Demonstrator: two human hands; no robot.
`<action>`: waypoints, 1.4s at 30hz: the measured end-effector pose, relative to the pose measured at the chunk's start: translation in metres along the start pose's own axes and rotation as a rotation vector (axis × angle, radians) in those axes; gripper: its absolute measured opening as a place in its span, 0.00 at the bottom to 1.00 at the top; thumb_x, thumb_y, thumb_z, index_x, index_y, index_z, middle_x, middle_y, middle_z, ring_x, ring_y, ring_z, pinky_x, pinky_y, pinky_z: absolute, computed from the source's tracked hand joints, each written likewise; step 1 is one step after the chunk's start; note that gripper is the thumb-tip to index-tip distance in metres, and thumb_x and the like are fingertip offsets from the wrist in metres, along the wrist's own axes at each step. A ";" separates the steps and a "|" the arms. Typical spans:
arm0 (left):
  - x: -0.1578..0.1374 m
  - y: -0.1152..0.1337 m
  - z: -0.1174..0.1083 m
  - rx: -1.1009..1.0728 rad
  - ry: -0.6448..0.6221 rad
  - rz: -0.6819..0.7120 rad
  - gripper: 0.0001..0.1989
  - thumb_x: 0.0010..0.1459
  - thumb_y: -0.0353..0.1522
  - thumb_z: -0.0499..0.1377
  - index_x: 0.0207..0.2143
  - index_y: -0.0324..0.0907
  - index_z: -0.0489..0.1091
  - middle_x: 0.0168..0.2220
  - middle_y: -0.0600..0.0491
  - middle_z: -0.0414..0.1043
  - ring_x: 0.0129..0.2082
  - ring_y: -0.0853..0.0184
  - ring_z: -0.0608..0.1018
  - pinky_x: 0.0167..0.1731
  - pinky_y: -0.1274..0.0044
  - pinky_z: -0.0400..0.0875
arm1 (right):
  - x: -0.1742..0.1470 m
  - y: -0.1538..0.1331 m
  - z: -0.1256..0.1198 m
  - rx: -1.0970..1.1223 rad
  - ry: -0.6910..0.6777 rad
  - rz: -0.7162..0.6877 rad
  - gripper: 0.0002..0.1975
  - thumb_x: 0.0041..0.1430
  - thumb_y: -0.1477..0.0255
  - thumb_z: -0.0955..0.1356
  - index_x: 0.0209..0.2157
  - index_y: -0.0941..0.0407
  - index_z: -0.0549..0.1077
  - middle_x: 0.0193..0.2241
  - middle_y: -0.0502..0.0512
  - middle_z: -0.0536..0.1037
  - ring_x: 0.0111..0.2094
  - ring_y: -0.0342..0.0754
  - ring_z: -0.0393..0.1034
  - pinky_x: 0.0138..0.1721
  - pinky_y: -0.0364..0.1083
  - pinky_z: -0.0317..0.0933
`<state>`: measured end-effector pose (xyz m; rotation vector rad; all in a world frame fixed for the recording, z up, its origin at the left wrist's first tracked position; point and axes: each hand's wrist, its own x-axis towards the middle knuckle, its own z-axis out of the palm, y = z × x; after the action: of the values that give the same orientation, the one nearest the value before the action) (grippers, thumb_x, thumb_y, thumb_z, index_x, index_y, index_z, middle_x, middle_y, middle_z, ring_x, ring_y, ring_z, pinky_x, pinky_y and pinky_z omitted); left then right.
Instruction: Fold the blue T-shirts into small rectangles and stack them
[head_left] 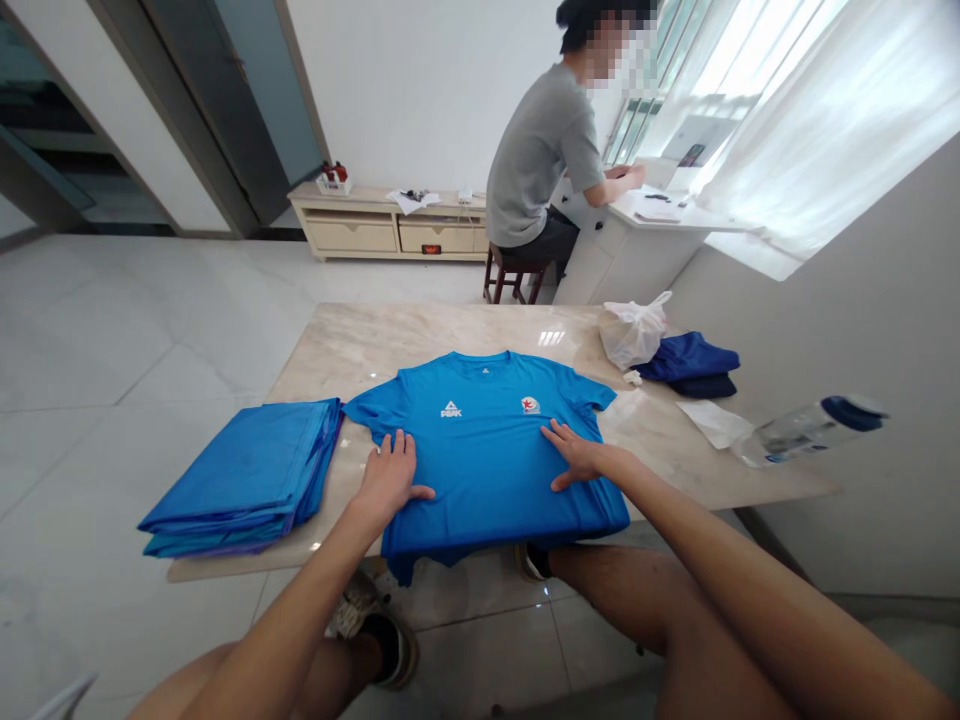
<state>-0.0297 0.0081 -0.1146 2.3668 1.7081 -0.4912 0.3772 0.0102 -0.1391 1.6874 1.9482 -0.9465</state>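
A blue short-sleeved T-shirt (495, 460) lies spread flat, front side up, its collar toward the far side of the table. Its lower end hangs over the near edge. White lettering and a small round badge mark the chest. My left hand (391, 470) rests on the shirt's left side, below the sleeve, with fingers spread. On the right side of the chest, below the badge, my right hand (573, 456) lies with its fingers apart. Neither hand grips the cloth. Left of the shirt sits a stack of folded blue sheets or garments (240, 470), with some purple at its edges.
On the marble-patterned table (352, 335) stand a white plastic bag (631, 332), dark blue folded cloth (694, 362), white paper (712, 424) and a clear bottle (806, 432). Beyond, a person (536, 160) sits on a stool at a white desk (637, 240). A low cabinet (352, 235) lines the wall.
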 end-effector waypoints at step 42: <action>-0.036 0.040 -0.052 -0.111 -0.173 0.272 0.21 0.77 0.37 0.54 0.65 0.38 0.74 0.64 0.34 0.77 0.62 0.43 0.81 0.57 0.59 0.76 | -0.043 0.053 -0.045 0.338 0.356 0.538 0.08 0.63 0.66 0.75 0.34 0.55 0.78 0.30 0.59 0.83 0.36 0.55 0.80 0.35 0.47 0.73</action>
<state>0.0061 -0.0195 -0.0548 2.3506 1.2822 -0.5232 0.4435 0.0137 -0.0909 2.5471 1.4289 -0.8333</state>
